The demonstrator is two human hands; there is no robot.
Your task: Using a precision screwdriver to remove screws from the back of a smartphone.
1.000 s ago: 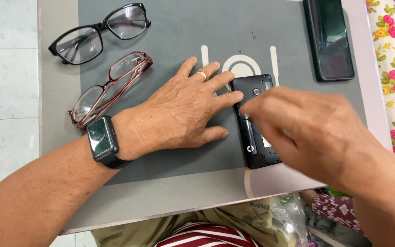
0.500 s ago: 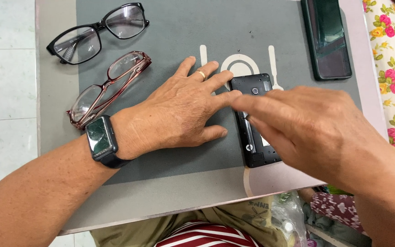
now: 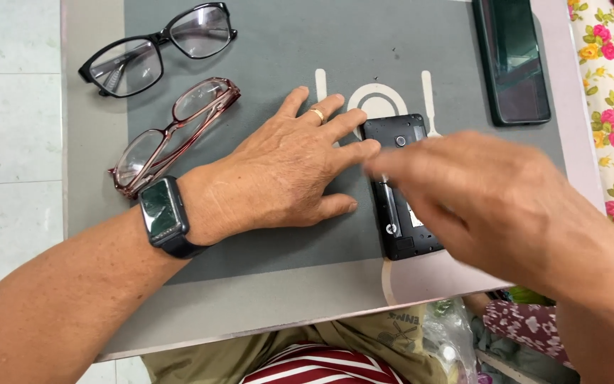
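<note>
Our left hand lies flat and open, fingertips steadying the opened black phone at the table's near right; our blurred right hand covers it, grip indiscernible.

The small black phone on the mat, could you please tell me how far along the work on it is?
Done: the small black phone lies face down with its back cover off, its insides exposed. In hand: the left hand steadies its edge while the right hand, blurred, works over it. Left: no back cover is visible, so the phone remains open.
</note>
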